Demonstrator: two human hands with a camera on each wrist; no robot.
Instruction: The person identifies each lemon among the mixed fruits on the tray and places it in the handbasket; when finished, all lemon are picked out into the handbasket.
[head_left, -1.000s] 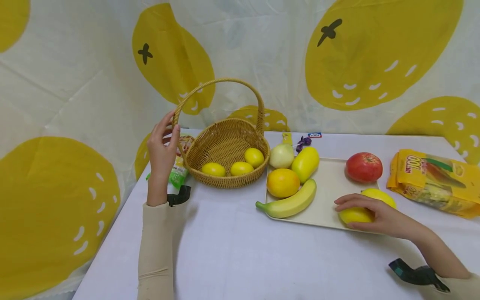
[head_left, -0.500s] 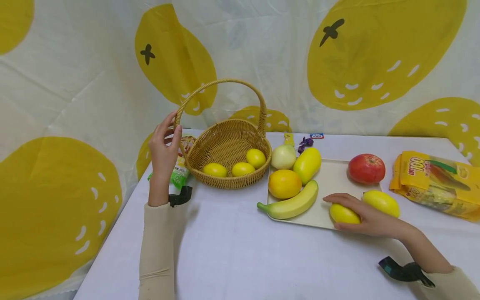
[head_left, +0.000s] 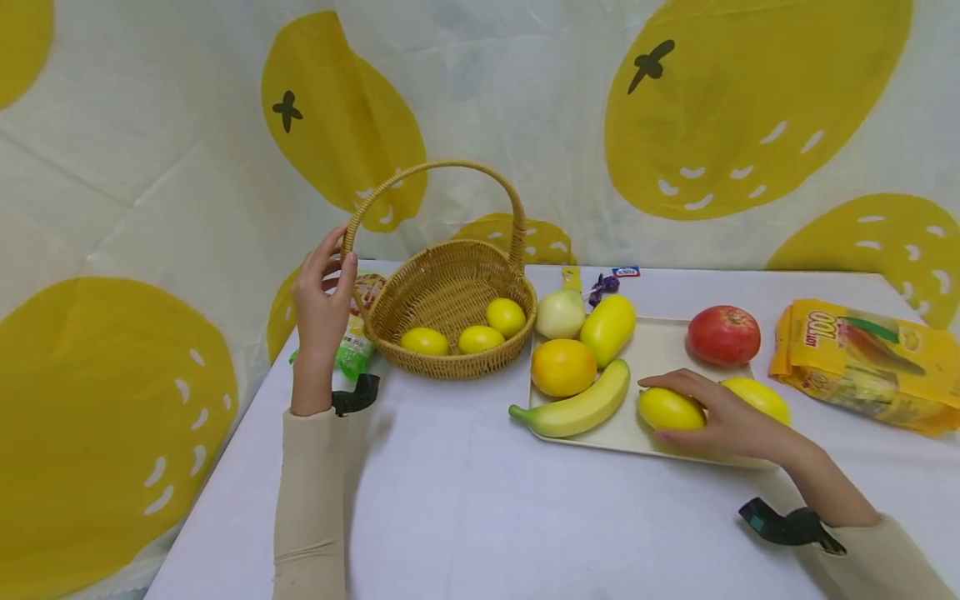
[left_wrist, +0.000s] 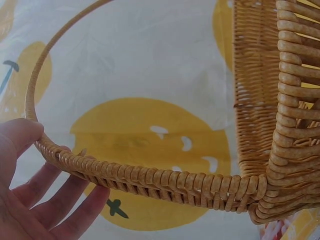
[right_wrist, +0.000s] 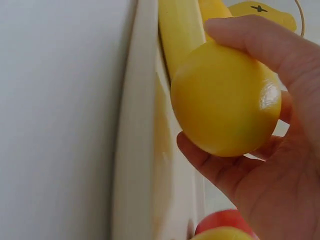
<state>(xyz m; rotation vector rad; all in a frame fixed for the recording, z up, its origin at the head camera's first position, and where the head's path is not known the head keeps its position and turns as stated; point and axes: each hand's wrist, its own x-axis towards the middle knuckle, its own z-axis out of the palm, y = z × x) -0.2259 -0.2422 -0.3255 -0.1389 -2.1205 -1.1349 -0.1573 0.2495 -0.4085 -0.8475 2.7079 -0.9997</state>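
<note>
My left hand (head_left: 321, 292) pinches the left side of the handle of a wicker basket (head_left: 453, 367); in the left wrist view the thumb lies on one side of the handle (left_wrist: 150, 177) and the fingers on the other. Three lemons (head_left: 425, 341) lie in the basket. Over the beige tray (head_left: 660, 342), my right hand (head_left: 731, 421) grips a lemon (head_left: 671, 409), thumb and fingers around it in the right wrist view (right_wrist: 225, 100). Whether this lemon touches the tray, I cannot tell. Another yellow fruit (head_left: 757, 398) lies just behind that hand, partly hidden.
A banana (head_left: 577, 408), an orange fruit (head_left: 564, 367), a long yellow fruit (head_left: 608, 330) and an onion (head_left: 560, 314) crowd the tray's left side. A red fruit (head_left: 723, 335) lies at its back right. Beyond stands a yellow snack bag (head_left: 862, 362). A green packet (head_left: 352, 350) lies left of the basket.
My right hand has moved left over the tray with the lemon in its grip, away from the other yellow fruit. The left hand stays on the basket handle.
</note>
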